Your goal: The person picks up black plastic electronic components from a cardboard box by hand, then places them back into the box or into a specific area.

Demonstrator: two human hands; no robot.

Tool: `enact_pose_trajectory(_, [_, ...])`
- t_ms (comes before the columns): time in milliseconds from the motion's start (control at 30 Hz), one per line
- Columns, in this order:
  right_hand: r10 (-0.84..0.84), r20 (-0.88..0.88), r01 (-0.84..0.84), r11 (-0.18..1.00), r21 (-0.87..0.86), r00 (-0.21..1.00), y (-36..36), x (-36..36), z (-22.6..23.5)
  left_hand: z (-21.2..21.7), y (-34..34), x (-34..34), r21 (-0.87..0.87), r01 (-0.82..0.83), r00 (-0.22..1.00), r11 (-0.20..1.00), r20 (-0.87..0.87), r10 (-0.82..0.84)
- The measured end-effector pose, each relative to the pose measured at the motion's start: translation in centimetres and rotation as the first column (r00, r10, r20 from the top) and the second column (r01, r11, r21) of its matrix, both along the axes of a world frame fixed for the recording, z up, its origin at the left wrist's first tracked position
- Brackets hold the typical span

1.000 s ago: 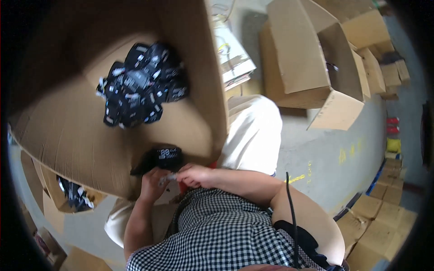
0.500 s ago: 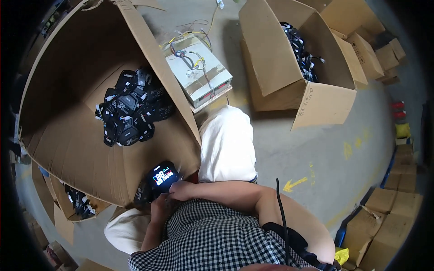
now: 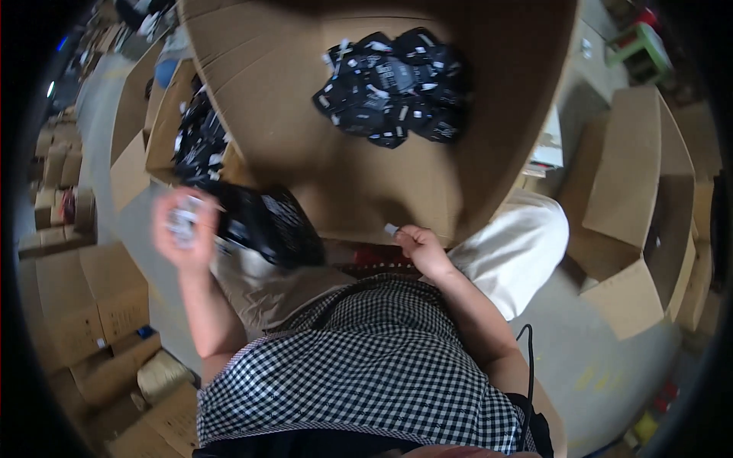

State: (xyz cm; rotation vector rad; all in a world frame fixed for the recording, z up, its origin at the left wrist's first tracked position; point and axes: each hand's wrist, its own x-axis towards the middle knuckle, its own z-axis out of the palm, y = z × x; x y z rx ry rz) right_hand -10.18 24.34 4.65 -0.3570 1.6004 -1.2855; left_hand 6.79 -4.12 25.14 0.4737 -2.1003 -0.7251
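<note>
1. Plainly, two bare hands were at work: the left hand (image 3: 182, 229) was raised out to the person's left, blurred, its fingers curled about a small pale crumpled item (image 3: 183, 221); what that item was I could not tell.
2. One black flat pouch-like thing (image 3: 263, 221) with pale printing hung just beside that left hand, touching or nearly touching it; whether the hand gripped it too I could not make out.
3. The right hand (image 3: 416, 244) was low at the near edge of the one large open brown cardboard box (image 3: 267, 91), fingers pinched shut on a small white tag-like piece (image 3: 391, 228).
4. One heap of black packets with white labels (image 3: 393, 84) lay on the far inner wall of that box, too tangled to count, well apart from both hands.
5. A second, smaller open brown carton (image 3: 164, 130) stood to the left, holding more black packets (image 3: 195, 145).
6. Another open empty-looking carton (image 3: 641, 221) stood to the right, with stacked closed cartons (image 3: 92, 298) along the left.
7. Open room: bare grey floor (image 3: 603, 359) showed between the person's pale trouser leg (image 3: 519, 248) and the right-hand carton; elsewhere cardboard edges crowded close round the knees.
</note>
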Motion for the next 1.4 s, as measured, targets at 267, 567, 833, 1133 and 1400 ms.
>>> enact_pose_trajectory(267, [0.212, -0.141, -0.183, 0.964, 0.191, 0.967, -2.4, 0.9, -2.0, 3.4, -17.7, -3.3, -0.147, -0.382, 0.921, 0.912, -0.136, 0.364])
enact_pose_trajectory(567, [0.24, -0.214, -0.176, 0.944, 0.279, 0.947, -4.3, -1.5, -1.2, -1.8, -13.7, -7.4, -0.37, -0.176, 0.921, 0.912, 0.265, 0.285])
enact_pose_trajectory(833, [0.026, -0.669, 0.2, 0.945, 0.259, 0.742, -12.0, -12.5, -1.7, -10.3, -2.4, -10.5, -0.202, 0.406, 0.852, 0.891, 0.436, -0.289])
enact_pose_trajectory(1133, [0.429, -0.807, 0.215, 0.814, 0.54, 0.406, -19.5, -23.7, -13.0, -15.4, -3.4, -12.1, 0.12, 0.487, 0.394, 0.865, 0.854, -0.341])
enact_pose_trajectory(1400, [0.814, -0.496, -0.056, 0.535, 0.843, 0.303, -19.0, -22.6, -17.1, -15.7, -3.7, -12.1, 0.213, 0.482, 0.293, 0.85, 0.875, -0.385])
